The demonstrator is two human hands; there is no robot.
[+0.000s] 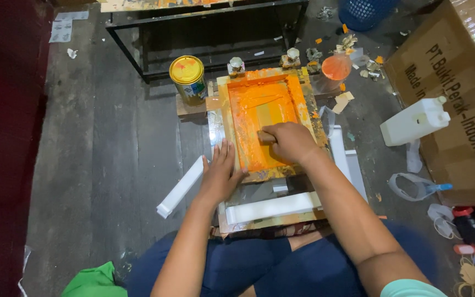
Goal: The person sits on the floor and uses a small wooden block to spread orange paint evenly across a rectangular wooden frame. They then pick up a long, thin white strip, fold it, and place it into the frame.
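We see one orange-inked printing frame (268, 118) on the floor (116, 154). Our right hand (291, 142) grips one squeegee (265, 137) inside it; our left hand (221, 175) presses flat, fingers spread, on the frame's left edge.

Hands (254, 159) on orange print frame (265, 118)

One orange-inked wooden screen-printing frame (265, 118); two clamps at its far edge — one (236, 65), another (293, 55). One yellow-lidded round paint tin (188, 78), one white plastic jerrycan (415, 122), one brown cardboard box (457, 93). Three long white plastic strips — (181, 187), (273, 207), (338, 151).
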